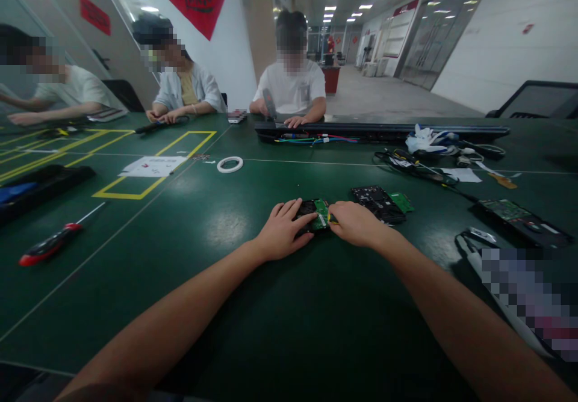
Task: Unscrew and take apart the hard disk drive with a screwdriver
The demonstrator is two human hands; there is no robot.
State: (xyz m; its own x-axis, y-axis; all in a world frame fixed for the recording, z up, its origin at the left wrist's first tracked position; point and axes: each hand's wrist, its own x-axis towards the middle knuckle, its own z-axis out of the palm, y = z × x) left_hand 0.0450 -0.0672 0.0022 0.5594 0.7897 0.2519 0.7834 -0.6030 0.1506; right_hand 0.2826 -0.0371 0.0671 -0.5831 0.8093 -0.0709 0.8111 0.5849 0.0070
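Observation:
On the green tabletop in front of me lies a hard drive [320, 207] with a green circuit board on its upper face. My left hand [284, 228] grips it from the left, with fingers over its top and the thumb along the near edge. My right hand [356, 222] is closed at the drive's right end around a small yellow-and-black tool [333, 218]; most of that tool is hidden by the fingers. Just beyond my right hand rests a second hard drive [377, 202], dark, beside a loose green circuit board [401, 201].
A red-and-black screwdriver [56, 242] lies at left, near a black tray [45, 188]. Further off are a roll of white tape [230, 164], paper [153, 166] and a long black housing [383, 130] with wires. An opened black device [521, 221] sits at right. Several people sit across the table.

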